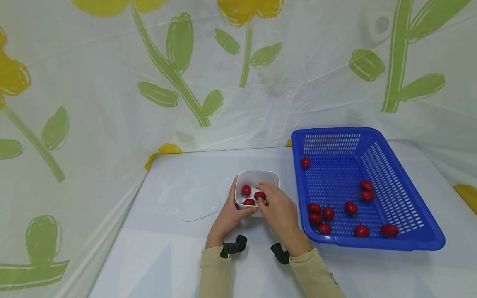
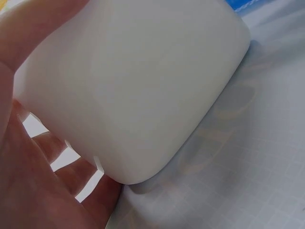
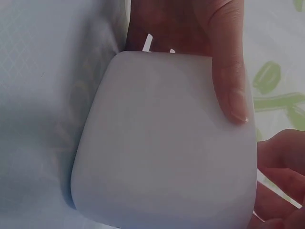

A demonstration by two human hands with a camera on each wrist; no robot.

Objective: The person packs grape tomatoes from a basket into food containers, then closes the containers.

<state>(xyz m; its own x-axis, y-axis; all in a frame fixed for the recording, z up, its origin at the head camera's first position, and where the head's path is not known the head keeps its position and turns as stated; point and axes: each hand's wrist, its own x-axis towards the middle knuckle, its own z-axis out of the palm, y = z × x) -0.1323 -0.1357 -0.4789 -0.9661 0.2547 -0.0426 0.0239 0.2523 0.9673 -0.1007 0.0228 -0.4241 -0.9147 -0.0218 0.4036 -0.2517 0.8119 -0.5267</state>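
A white square container (image 1: 274,177) stands on the table with several red cherry tomatoes (image 1: 246,190) inside. My left hand (image 1: 230,216) grips its left side, thumb over the front wall and fingers round the side, as the left wrist view shows up close. My right hand (image 1: 277,209) reaches over the front right of the rim. Its thumb and fingertips pinch a cherry tomato (image 1: 260,195) inside the opening. In the right wrist view the front wall of the container (image 3: 162,143) fills the middle, with right-hand fingers (image 3: 276,164) at the rim; the tomatoes are hidden there.
A blue slotted basket (image 1: 402,174) stands on the right, close to my right hand, with several cherry tomatoes (image 1: 361,231) scattered in it. A clear lid (image 1: 199,207) lies flat left of the container. Behind the table hangs a flower-printed sheet (image 1: 123,82).
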